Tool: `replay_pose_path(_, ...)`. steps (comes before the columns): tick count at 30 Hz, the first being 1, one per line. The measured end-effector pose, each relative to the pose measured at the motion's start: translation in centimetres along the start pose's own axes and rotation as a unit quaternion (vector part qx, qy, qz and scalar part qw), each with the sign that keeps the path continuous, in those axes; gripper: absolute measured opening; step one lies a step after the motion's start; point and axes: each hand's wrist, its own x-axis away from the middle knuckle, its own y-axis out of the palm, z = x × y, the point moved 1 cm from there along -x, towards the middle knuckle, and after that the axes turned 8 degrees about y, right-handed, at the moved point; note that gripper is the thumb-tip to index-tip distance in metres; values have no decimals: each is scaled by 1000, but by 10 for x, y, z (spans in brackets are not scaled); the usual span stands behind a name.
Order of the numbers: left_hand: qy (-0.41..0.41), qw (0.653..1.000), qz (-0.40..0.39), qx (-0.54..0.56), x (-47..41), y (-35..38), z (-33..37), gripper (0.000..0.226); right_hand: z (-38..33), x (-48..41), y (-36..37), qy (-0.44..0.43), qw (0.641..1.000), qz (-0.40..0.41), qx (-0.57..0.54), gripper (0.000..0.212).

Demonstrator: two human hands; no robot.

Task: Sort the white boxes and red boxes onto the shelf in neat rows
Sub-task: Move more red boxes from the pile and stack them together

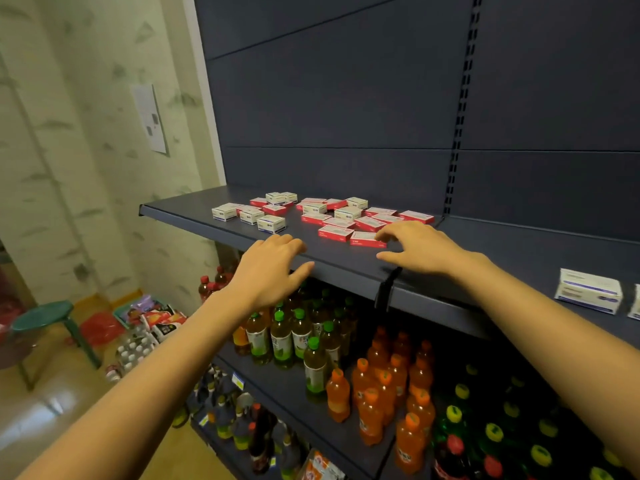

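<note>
right hand [420, 245]: we hold it palm down at frame centre-right, fingers spread and curled, nothing gripped; fingertips [382, 235] sit at, maybe touching, the near right corner of the nearest red box [367, 239].
left hand [273, 268]: frame centre, palm down over the shelf [346, 263] front edge, fingers loosely spread, empty; thumb sticks out toward the right.
nearest red box: lies flat just up-left of our right fingertips; long axis runs roughly left-right in frame, about parallel to the shelf edge.
red boxes [360, 218]: loose scatter up-frame of the right hand, flat, at mixed angles, some overlapping; a few more sit among the white ones further left.
white boxes [258, 214]: cluster up-frame and slightly left of the left hand, apart from it; nearest white box [271, 223] is just above that hand, angled to the edge.
mixing: a few white boxes sit inside the red scatter, so nothing is in rows yet.
key relation: right hand nearer the reds, left hand nearer the whites; we judge the right hand's reach the shorter.
larger white box [588, 291]: far right of frame, well apart from both hands.
</note>
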Motion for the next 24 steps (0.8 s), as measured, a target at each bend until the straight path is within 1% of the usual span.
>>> replay_pose_path(5, 38, 999, -7, 17, -45, 21, -37, 43, 10, -54, 9, 45, 998, -27, 22, 49)
replay_pose_path(8, 60, 997, -24, 34, -72, 31, -57, 41, 17, -77, 14, 71, 995, -64, 41, 51)
replay_pose_path(11, 79, 994, -38, 72, -98, 43, -73, 40, 20, -89, 24, 76, 990, -110, 47, 46)
replay_pose_path(12, 83, 992, -48, 86, -106, 46, -77, 40, 22, -92, 28, 73, 990, -113, 48, 44)
replay_pose_path(14, 101, 987, -62, 107, -123, 55, -85, 41, 22, -93, 24, 81, 989, -106, 56, 41)
replay_pose_path(17, 131, 976, -88, 148, -147, 68, -93, 44, 26, -89, 13, 100, 990, -70, 74, 42)
replay_pose_path(19, 205, 953, -120, 189, -182, 82, -110, 45, 22, -91, 11, 179, 980, -50, 73, 45)
replay_pose_path(20, 207, 949, -134, 199, -182, 84, -107, 46, 22, -86, 9, 178, 980, -46, 71, 46)
replay_pose_path(21, 236, 937, -156, 206, -189, 88, -107, 45, 20, -79, 10, 207, 975, -34, 76, 47)
replay_pose_path(22, 268, 926, -160, 213, -197, 92, -107, 45, 17, -74, 11, 237, 968, -30, 81, 48)
replay_pose_path(24, 271, 923, -162, 221, -198, 93, -106, 43, 19, -72, 12, 235, 968, -23, 81, 49)
